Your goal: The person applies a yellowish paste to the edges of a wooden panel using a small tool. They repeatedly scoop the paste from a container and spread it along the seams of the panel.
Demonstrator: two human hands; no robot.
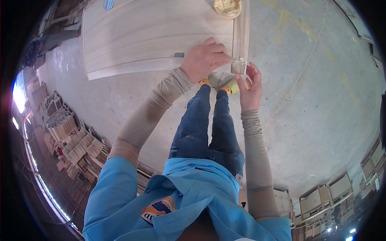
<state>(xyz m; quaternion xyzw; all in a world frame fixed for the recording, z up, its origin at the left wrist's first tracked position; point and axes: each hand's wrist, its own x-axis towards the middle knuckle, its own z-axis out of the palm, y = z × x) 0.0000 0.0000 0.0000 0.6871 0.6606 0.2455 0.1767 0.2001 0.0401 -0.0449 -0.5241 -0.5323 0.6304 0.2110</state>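
Note:
A pale wooden panel [157, 36] lies in front of me, with a narrow wooden strip [240, 38] along its right side. My left hand [206, 59] is closed in a pinch over the panel's near right corner. From its fingertips a thin, light piece [235, 59] reaches onto the strip's near end; its kind is too small to make out. My right hand [251, 86] is beside that end, thumb and fingers apart, the thumb close to the strip's tip. A round tub of yellowish paste [227, 7] stands at the strip's far part.
A small grey block [179, 55] lies by the panel's near edge, and a blue tag [108, 4] at its far left. My feet in yellow shoes [229, 87] are below the corner. Stacked wooden parts [72, 140] line the left; wooden frames [325, 199] stand at lower right.

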